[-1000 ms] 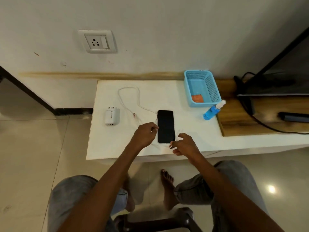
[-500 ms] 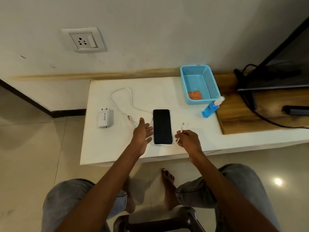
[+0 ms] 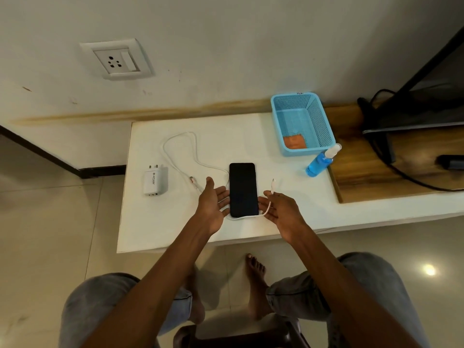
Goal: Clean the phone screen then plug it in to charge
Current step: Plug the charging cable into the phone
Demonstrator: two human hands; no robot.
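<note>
A black phone (image 3: 243,189) lies screen up on the white table (image 3: 160,222). A white charging cable (image 3: 175,141) loops behind it, passes along the phone's near end and ends in a small plug (image 3: 273,183) to the phone's right. My left hand (image 3: 213,200) is open just left of the phone, palm turned toward it. On the other side my right hand (image 3: 281,209) is open too, with the cable running past its fingertips. Left of the cable a white charger adapter (image 3: 155,183) lies on the table. A wall socket (image 3: 118,59) is above.
A blue basket (image 3: 324,121) at the table's back right holds an orange cloth (image 3: 295,142). A blue spray bottle (image 3: 321,163) stands in front of it. Further right are a wooden board (image 3: 371,172), a dark screen (image 3: 431,101) and black cords. My knees are below the table edge.
My left hand has opened from a fist and moved off the phone's left edge. My right hand drew the cable end to the phone's right, then loosened its pinch.
</note>
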